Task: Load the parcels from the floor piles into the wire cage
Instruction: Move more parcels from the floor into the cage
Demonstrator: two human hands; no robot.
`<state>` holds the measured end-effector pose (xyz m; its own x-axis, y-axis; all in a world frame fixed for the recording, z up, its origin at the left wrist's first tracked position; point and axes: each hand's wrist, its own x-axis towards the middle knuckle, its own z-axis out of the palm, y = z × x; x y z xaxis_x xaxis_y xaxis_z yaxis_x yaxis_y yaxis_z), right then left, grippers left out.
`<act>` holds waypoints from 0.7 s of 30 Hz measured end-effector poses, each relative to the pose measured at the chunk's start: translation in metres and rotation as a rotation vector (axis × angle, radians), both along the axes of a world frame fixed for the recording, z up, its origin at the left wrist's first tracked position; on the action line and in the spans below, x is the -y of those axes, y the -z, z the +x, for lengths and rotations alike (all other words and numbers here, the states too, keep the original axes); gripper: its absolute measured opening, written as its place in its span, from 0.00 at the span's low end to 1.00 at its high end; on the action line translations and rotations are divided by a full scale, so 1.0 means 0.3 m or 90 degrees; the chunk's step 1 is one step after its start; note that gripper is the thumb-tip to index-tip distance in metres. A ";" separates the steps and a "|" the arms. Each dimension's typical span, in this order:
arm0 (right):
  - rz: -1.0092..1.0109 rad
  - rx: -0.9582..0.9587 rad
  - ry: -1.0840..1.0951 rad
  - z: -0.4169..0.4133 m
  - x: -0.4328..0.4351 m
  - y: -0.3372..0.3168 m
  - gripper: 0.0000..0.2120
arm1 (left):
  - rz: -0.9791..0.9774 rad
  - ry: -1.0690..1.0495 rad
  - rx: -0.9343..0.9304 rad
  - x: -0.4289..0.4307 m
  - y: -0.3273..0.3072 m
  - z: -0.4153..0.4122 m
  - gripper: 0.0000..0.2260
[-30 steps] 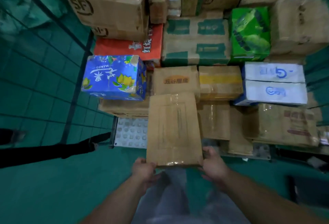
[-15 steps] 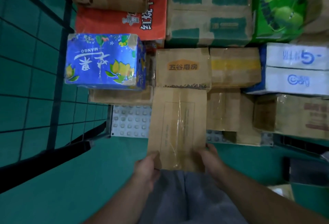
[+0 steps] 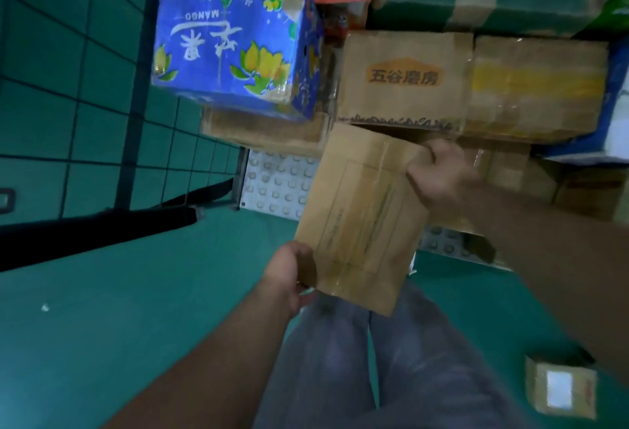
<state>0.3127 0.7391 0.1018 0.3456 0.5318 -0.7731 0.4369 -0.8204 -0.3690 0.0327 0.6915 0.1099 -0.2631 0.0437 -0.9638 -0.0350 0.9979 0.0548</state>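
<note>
Flat taped cardboard parcel (image 3: 360,217), frame centre: seemingly light, stiff, tape-slick; best held at opposite corners, where left hand (image 3: 289,275) grips lower-left and right hand (image 3: 439,176) clasps upper-right.

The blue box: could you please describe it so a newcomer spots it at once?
Find the dark mesh wall of the wire cage on the left. Right of it, the blue box sits atop a flat brown carton. Only it shows yellow mangoes and the word MANGO.

The parcel (image 3: 357,217) is matt brown cardboard with glossy clear tape, and the mango box (image 3: 235,50) beyond it looks glossy-printed.
</note>
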 end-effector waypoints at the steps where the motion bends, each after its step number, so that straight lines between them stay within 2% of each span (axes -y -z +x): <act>1: -0.015 0.007 0.004 -0.035 0.039 -0.013 0.28 | 0.005 -0.007 -0.032 0.000 -0.006 -0.024 0.04; 3: -0.026 -0.013 0.038 -0.121 0.146 -0.025 0.27 | 0.040 -0.055 -0.101 -0.018 -0.005 -0.102 0.07; 5: -0.036 -0.057 0.079 -0.227 0.259 -0.036 0.23 | 0.071 -0.082 -0.177 -0.033 0.052 -0.211 0.22; 6: -0.046 -0.075 0.103 -0.279 0.318 -0.018 0.20 | 0.077 -0.058 -0.225 -0.050 0.058 -0.256 0.24; 8: -0.073 -0.107 0.132 -0.395 0.406 0.014 0.15 | 0.129 0.052 -0.329 -0.115 0.025 -0.309 0.19; 10: -0.115 -0.137 0.153 -0.523 0.438 0.034 0.14 | 0.170 0.178 -0.396 -0.198 0.017 -0.370 0.18; 12: -0.146 -0.157 0.200 -0.639 0.417 0.035 0.11 | 0.184 0.278 -0.402 -0.277 0.035 -0.430 0.24; 14: -0.171 -0.159 0.243 -0.718 0.384 0.061 0.15 | 0.201 0.362 -0.379 -0.352 0.052 -0.456 0.27; 17: -0.207 -0.194 0.265 -0.818 0.338 0.101 0.17 | 0.231 0.495 -0.377 -0.465 0.080 -0.458 0.24; 21: -0.218 -0.248 0.322 -0.932 0.334 0.125 0.10 | 0.260 0.583 -0.427 -0.527 0.141 -0.494 0.21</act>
